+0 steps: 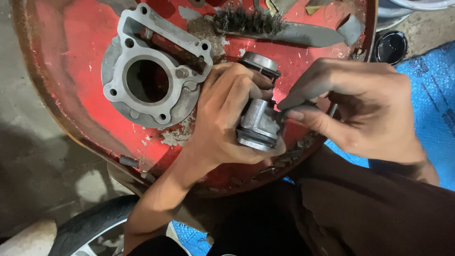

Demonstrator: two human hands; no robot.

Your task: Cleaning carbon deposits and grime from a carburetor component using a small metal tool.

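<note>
The left hand's grip [227, 118] is wrapped around a small grey metal piston [257, 125], holding it tilted just above the near edge of the red, paint-chipped round surface [71, 57]. The right hand's grip [350, 109] is pinched narrow, thumb and forefinger closed on a thin dark tool [303, 105] whose tip touches the piston's side. Just beside the left hand, toward the left edge, lies a grey engine cylinder block [151, 71] with its round bore facing up. A wire brush [265, 26] rests along the far edge. A black tyre [90, 223] shows below the surface.
</note>
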